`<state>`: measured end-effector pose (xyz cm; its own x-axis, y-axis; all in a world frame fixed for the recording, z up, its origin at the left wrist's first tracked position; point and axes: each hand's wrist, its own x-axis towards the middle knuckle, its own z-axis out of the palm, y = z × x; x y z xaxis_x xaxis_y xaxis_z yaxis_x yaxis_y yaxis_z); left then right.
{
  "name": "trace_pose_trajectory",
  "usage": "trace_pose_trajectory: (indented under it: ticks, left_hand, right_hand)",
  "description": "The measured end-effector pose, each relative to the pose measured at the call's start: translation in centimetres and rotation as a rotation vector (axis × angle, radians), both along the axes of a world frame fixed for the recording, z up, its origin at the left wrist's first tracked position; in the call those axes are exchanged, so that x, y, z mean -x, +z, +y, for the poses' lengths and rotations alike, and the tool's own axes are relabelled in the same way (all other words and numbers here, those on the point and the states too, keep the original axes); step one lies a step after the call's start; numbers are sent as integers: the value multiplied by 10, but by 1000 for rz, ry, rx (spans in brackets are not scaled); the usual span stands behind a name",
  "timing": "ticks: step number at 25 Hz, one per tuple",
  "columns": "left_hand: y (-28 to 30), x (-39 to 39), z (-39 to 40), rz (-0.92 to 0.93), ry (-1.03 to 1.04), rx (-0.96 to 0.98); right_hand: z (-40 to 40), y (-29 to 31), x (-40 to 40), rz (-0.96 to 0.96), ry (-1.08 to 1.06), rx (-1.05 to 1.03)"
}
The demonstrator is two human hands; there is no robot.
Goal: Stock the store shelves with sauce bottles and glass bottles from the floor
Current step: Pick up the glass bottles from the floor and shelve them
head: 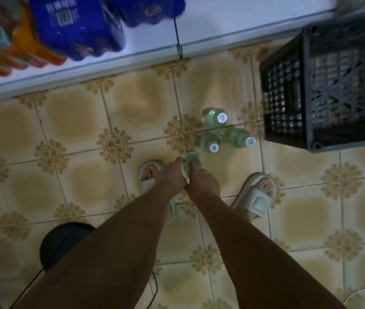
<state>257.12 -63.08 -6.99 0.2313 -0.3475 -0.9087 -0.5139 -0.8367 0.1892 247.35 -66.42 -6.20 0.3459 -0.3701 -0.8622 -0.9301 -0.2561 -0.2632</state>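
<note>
Both the left hand (171,177) and the right hand (201,178) curl their fingers round a green glass bottle (192,161) low over the tiled floor (76,188), so lift it upright, clear of the three standing bottles (216,118).

Bottles on the floor beside a crate, below a shelf

Three clear green-labelled plastic bottles (214,118) stand on the patterned tile floor (70,123), left of the black plastic lattice crate (333,90), before the white shelf (221,25).

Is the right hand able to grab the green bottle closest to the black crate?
Probably not right away. The right hand and left hand both grip another bottle. Otherwise the floor between it and the bottle by the crate looks free.
</note>
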Motion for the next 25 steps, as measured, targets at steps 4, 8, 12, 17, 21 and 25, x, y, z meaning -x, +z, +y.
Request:
trace_pose_trajectory:
  ticks: [4,8,12,17,21,25]
  left_hand:
    - [-18,-7,16,51,-2,71]
    - [-21,-12,27,45,-15,57]
    - [-3,-15,29,59,3,123]
    - [19,-12,23,152,78,242]
    - [28,2,21,101,75,337]
    - [30,7,15,84,241,382]
  right_hand:
    - [9,-21,-7,-67,126,189]
    - [1,-13,-12,-74,116,149]
    - [-20,18,-14,-130,120,37]
    - [-43,62,-13,-286,113,-39]
    - [-47,78,-16,-398,88,-23]
    - [-42,81,-5,-521,-159,-40]
